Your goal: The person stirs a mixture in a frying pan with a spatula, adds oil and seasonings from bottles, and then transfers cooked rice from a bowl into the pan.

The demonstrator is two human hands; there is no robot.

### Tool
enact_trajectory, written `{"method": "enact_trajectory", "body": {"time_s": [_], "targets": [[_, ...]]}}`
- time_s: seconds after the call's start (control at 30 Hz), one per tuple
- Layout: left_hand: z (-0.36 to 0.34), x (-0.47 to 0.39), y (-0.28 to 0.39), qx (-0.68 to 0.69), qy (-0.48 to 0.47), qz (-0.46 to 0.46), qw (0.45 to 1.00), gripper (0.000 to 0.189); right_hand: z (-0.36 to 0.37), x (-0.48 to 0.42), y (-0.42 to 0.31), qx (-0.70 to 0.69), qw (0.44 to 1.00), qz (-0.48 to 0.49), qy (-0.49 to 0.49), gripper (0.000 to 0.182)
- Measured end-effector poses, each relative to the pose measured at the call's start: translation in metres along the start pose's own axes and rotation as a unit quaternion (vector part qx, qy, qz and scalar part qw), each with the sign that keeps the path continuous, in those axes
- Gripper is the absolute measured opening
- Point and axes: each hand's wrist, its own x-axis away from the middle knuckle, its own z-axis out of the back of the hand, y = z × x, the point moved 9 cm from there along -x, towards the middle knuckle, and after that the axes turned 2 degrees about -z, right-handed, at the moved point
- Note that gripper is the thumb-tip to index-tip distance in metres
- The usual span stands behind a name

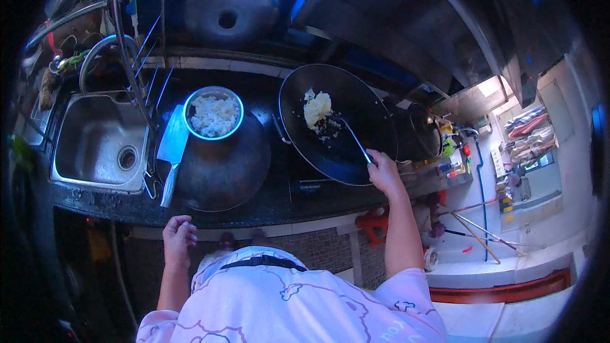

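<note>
My right hand [384,174] grips the handle of a metal cooking spatula [355,137], its far end down in a large dark wok [362,100]. Beside the spatula's end lies a pale yellow lump of food, apparently scrambled egg [317,107], with small crumbs around it. Just off the counter's front edge is my left hand [179,238], fingers loosely curled and holding nothing visible. A metal bowl of what looks like cooked white rice [214,115] rests on a round dark cutting board [221,166]. Along the board's left side lies a cleaver [171,140], handle towards me.
Left of the board is a steel sink [97,143], with a wire rack [143,76] by it. A round metal lid [232,5] stands behind the counter. Right of the wok sits a dark lidded pot [424,131]. A range hood [405,24] hangs overhead.
</note>
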Motion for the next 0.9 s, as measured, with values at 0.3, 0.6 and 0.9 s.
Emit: {"method": "enact_trajectory", "body": {"time_s": [0.3,0.6,0.9], "targets": [[-0.031,0.003,0.001,0.015,-0.03,0.001,0.999,0.016,0.016,0.029,-0.012,0.041,0.998,0.02,-0.043,0.041],[-0.048,0.007,0.0,-0.009,-0.018,0.006,1.0,0.016,0.016,0.027,0.003,0.116,0.993,0.005,-0.023,0.041],[-0.042,0.012,0.001,0.005,0.009,-0.018,1.0,0.016,-0.02,-0.01,0.058,-0.341,0.925,-0.16,-0.041,0.042]]}}
